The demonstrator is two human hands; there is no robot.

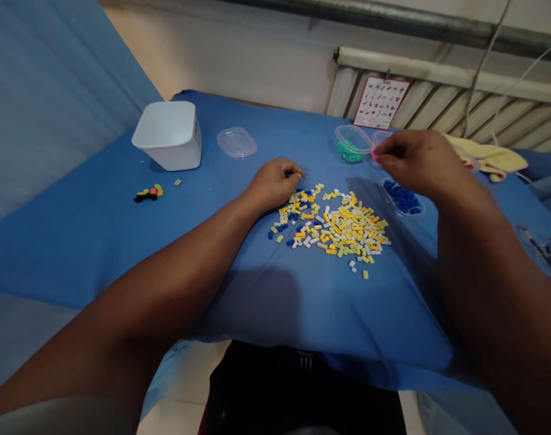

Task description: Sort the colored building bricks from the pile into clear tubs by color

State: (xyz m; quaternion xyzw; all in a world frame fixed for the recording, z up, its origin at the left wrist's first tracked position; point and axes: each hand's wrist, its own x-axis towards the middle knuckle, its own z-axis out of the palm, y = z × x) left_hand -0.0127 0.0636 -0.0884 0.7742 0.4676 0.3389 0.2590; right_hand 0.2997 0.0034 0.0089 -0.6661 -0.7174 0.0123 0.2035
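Observation:
A loose pile of small building bricks (350, 226), yellow, white and dark blue, lies on the blue cloth. My left hand (275, 181) rests at the pile's far left edge with its fingers curled; what they hold, if anything, is hidden. To the right, my right hand (414, 158) is raised with thumb and fingers pinched together, in front of a clear tub with pink pieces (374, 156). I cannot make out anything in that pinch. Beside it stand a clear tub of green bricks (349, 151) and, nearer me, a tub of dark blue bricks (402, 198).
On the left are a white square bin (167, 136), a clear lid (237, 143) and a small cluster of black, orange and yellow bricks (149, 193). A yellow cloth (488, 154) and eyeglasses (545, 251) lie right. A picture card (381, 103) hangs on the radiator (443, 99).

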